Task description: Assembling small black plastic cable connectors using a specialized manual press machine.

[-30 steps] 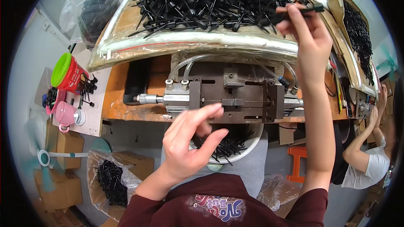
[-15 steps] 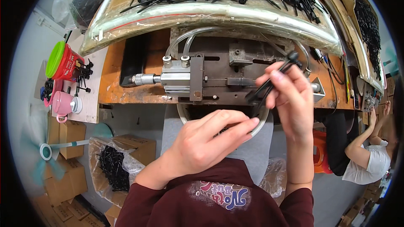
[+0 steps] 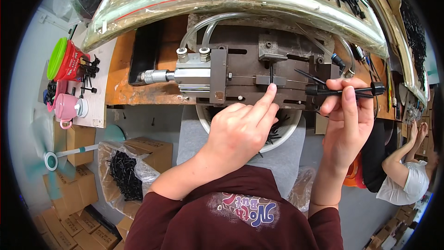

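My left hand reaches over the fixture, closed, with its index finger stretched out to a thin black plastic rod. The fingertip touches the rod's near end; my thumb is hidden beneath. The rod lies across a small dark block in the middle of the metal plate. To the right, my right hand is closed around several black plastic rods with thick heads, which stick out on both sides of the fingers. Left of the block stands a silver air cylinder with clear hoses.
A plastic-wrapped tray heaped with black rods spans the back. Below the bench edge, a white basket holds more. A red tub and pink cup stand at left. A co-worker sits at right.
My left hand has moved up from over the basket to the fixture, where a rod now lies across the block. My right hand has shifted right, away from the block, still holding rods.
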Tool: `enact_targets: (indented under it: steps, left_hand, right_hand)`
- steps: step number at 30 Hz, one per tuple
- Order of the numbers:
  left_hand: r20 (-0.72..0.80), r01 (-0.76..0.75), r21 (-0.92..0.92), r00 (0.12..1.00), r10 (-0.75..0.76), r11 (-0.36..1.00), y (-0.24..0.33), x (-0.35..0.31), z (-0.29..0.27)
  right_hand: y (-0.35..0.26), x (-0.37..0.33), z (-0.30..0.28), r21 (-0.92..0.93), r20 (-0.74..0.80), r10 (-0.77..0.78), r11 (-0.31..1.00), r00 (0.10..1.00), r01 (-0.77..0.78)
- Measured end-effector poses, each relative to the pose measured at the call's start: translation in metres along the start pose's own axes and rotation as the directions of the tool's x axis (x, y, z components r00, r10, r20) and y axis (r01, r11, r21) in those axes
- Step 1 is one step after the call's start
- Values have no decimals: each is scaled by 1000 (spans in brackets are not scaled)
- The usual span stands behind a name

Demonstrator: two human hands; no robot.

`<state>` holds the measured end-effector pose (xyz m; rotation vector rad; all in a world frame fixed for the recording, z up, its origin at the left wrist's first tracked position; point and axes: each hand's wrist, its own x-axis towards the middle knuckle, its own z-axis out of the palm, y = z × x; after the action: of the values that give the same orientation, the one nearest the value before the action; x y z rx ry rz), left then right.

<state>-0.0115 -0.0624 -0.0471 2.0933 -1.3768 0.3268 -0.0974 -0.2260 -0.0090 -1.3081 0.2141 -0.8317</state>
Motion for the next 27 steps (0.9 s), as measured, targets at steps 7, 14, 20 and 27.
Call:
enact_targets:
  steps: [7, 14, 20, 27]
  left_hand:
    - [36, 25, 8, 999, -25, 1000, -4, 4, -1]
    - [69, 53, -35, 996, -50, 998, 1, 11, -9]
    - [-37, 202, -756, 936, -350, 622, 17, 3, -19]
    - [-112, -190, -19, 976, 187, 982, 14, 5, -42]
  right_hand:
    - [-2, -9, -8, 104, -28, 123, 987, 992, -119]
    - [1, -11, -13, 353, 6, 318, 886, 948, -300]
    - [4, -23, -4, 361, 83, 376, 852, 923, -379]
    - [5, -30, 6, 352, 157, 454, 804, 877, -479]
